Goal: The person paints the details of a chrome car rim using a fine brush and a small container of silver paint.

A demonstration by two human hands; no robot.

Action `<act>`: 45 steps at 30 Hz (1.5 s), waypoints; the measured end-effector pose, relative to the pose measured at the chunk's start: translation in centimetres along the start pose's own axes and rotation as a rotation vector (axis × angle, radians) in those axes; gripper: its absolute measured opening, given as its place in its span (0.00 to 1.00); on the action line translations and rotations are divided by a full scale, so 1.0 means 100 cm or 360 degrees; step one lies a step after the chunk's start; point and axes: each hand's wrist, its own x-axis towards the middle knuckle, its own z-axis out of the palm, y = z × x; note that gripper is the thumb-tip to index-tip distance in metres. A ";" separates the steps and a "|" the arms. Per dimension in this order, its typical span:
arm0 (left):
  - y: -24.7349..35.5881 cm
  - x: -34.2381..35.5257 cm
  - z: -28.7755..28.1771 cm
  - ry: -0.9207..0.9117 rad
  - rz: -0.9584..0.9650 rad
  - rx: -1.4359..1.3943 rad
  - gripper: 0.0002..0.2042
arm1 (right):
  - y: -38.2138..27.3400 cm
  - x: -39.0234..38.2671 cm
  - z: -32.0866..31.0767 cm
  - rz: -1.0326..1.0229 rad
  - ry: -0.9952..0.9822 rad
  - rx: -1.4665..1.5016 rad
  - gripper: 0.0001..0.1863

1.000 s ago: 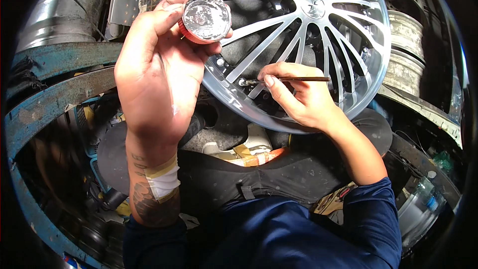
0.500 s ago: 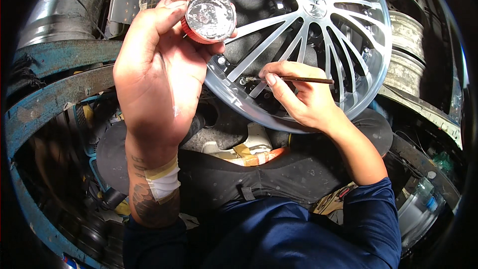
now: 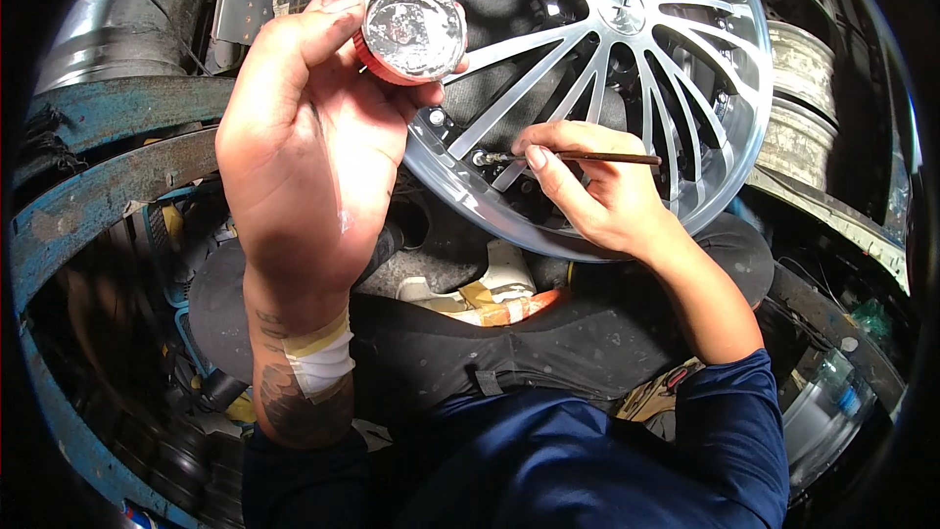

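My left hand (image 3: 318, 127) grips a round red bottle cap-like lid (image 3: 413, 31), its inside smeared with silvery-white paint and facing up. In my right hand (image 3: 602, 181) a thin dark paintbrush (image 3: 597, 156) is pinched between thumb and fingers. The brush tip meets a small round rivet (image 3: 480, 158) near the wheel's lower left edge, between two spokes; exact contact is too small to tell. The alloy wheel (image 3: 548, 240), with bright silver spokes and dark pockets, lies in front of me, and my right hand is over its near rim.
Blue rusty metal bars (image 3: 117, 171) curve along the left. A large metal drum-like cylinder (image 3: 127, 15) lies at the far left. More worn wheel rims (image 3: 798, 103) are stacked on the right. A clear plastic bottle (image 3: 835, 377) stands at the lower right.
My left hand and the lid have shifted very slightly up and left. The right hand and brush have barely moved.
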 end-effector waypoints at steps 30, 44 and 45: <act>-0.020 0.000 0.013 0.0030 -0.0304 0.0154 0.22 | -0.021 -0.003 -0.037 -0.0502 0.0378 0.0546 0.11; -0.019 0.000 0.013 0.0018 -0.0293 0.0184 0.21 | -0.017 -0.002 -0.037 -0.0530 0.0480 0.0625 0.11; -0.018 0.000 0.012 0.0021 -0.0291 0.0188 0.21 | -0.018 -0.002 -0.036 -0.0425 0.0580 0.0692 0.12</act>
